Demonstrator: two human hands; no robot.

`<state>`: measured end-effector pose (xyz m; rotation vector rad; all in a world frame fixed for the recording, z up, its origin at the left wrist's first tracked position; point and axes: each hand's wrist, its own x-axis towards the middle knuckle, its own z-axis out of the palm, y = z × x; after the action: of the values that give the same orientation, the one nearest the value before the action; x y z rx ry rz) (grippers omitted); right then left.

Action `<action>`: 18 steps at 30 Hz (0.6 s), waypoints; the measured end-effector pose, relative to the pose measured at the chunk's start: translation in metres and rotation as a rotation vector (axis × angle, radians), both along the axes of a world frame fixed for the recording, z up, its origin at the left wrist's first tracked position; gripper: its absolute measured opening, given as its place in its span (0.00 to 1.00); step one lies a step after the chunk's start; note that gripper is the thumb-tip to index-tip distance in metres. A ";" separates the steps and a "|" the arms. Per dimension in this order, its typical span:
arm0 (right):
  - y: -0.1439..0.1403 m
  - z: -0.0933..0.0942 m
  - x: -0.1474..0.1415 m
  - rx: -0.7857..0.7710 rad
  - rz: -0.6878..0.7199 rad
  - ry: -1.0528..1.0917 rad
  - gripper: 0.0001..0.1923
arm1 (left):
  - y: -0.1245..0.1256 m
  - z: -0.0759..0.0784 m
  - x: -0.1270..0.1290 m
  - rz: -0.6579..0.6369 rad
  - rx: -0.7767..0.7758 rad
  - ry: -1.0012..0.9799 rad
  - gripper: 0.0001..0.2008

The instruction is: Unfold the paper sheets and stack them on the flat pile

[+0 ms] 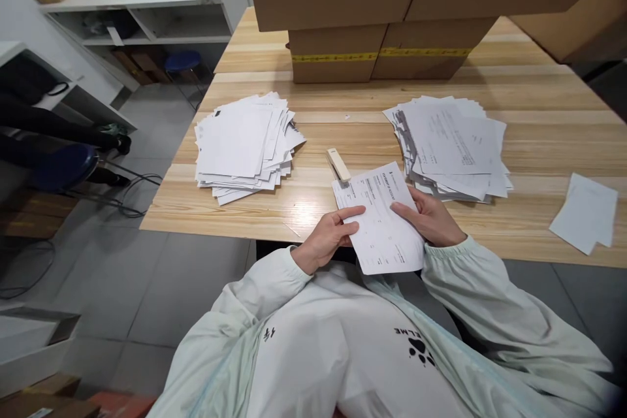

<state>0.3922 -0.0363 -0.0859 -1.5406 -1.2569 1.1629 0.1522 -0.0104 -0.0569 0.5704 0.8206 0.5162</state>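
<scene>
Printed sheet in your hands

Your printed document (379, 222) is white with black text, tilted, held at both side edges above the table's near edge.

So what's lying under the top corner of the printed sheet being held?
The stapler on the wooden table pokes out from beneath the printed sheet, held by the left hand and right hand. Its near end is covered.

Pretty bright, even overhead light — it left a soft glare patch on the table (304, 212) near the front edge. Shadows were faint. Wide lens bent the edges — the boxes (382, 6) up top bowed. Centre was sharp, corners a bit soft.
</scene>
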 end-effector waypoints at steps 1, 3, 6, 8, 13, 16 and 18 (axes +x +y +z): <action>0.001 0.002 0.003 0.014 0.017 -0.085 0.29 | 0.003 0.000 0.002 0.004 -0.012 0.030 0.26; 0.001 0.015 0.013 0.014 0.054 -0.381 0.32 | 0.007 0.001 0.005 0.007 -0.024 0.079 0.29; 0.006 0.055 0.029 0.005 0.066 -0.935 0.35 | 0.009 0.003 0.007 0.003 -0.023 0.100 0.31; 0.022 0.084 0.030 0.105 0.075 -1.138 0.30 | 0.009 0.005 0.007 -0.006 -0.027 0.104 0.31; 0.115 0.096 -0.025 0.540 0.365 -1.008 0.23 | 0.010 0.005 0.007 0.001 -0.033 0.098 0.32; 0.165 0.063 -0.075 0.601 0.476 -0.906 0.24 | 0.010 0.006 0.008 0.016 -0.054 0.093 0.32; 0.181 0.039 -0.098 0.580 0.462 -0.866 0.25 | 0.010 0.005 0.008 0.029 -0.070 0.092 0.31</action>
<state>0.2937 0.1449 -0.0467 -1.3452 -2.3606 0.2509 0.1605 -0.0004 -0.0516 0.5213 0.9316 0.4891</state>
